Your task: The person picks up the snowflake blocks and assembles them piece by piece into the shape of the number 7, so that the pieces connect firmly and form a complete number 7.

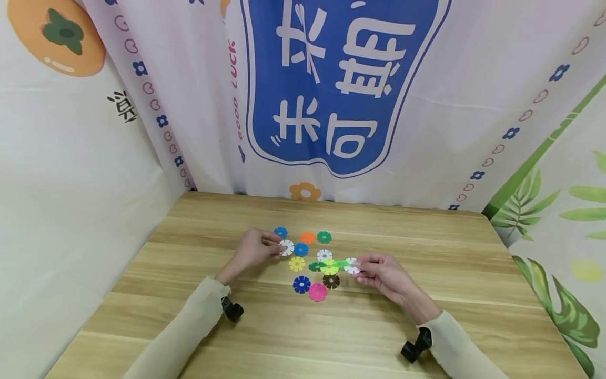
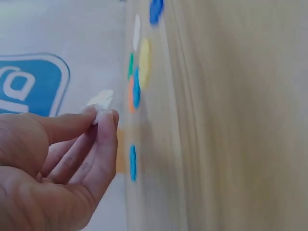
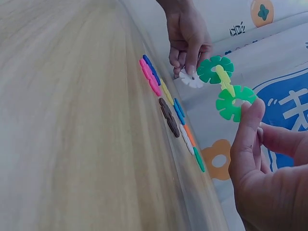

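Observation:
Thumb and fingers of my left hand [image 1: 253, 251] pinch a white notched plastic disc [image 2: 102, 99], held up above the table. On the other side, my right hand [image 1: 385, 278] grips one end of a small chain of slotted discs. In the right wrist view, a green disc [image 3: 204, 73], a yellow disc [image 3: 225, 83] set crosswise and a second green disc [image 3: 224, 105] are joined. A white disc [image 1: 349, 269] shows at the right fingertips in the head view; in the right wrist view the fingers hide it. The chain's free end points toward the left hand.
Loose discs lie on the wooden table [image 1: 265, 337] between the hands: blue [image 1: 281, 229], orange [image 1: 307, 238], green [image 1: 320, 238], yellow [image 1: 292, 265], dark blue [image 1: 296, 285], pink [image 1: 314, 293], brown [image 1: 335, 283] and others. A printed curtain [image 1: 208, 116] hangs behind the table.

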`<state>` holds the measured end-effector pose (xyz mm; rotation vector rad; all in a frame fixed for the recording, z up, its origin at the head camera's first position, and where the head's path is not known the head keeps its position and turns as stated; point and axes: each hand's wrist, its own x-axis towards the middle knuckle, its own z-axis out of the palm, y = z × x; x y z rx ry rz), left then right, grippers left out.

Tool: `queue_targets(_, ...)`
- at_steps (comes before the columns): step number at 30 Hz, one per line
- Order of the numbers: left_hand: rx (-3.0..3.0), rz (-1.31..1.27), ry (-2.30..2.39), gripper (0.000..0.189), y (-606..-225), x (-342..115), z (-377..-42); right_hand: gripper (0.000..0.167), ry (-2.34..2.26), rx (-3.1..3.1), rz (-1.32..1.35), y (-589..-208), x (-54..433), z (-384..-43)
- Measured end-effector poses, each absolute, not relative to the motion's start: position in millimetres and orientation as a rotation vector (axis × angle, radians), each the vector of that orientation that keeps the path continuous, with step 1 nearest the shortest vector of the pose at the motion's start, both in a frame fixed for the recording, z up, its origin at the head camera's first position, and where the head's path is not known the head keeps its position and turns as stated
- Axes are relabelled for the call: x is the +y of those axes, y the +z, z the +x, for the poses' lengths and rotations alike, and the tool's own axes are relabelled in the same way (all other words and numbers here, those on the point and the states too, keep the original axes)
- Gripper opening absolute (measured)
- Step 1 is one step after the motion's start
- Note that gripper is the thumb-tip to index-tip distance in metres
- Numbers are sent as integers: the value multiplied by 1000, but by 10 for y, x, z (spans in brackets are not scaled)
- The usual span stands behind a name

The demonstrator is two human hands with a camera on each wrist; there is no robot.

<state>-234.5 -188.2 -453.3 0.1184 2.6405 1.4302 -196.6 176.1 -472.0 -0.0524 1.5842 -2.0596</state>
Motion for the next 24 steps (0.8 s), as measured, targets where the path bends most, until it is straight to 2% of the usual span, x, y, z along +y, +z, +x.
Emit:
queue_targets(10,2071,7,1807,27,-4485,-1695,-2047,20,-2085,1608,-25,-4707,1794,-1997)
queue_targets(24,1928,-42,1841,29,-4525,-1560,-1987,17,-2105,1600,-17,-4711,1831,-1991)
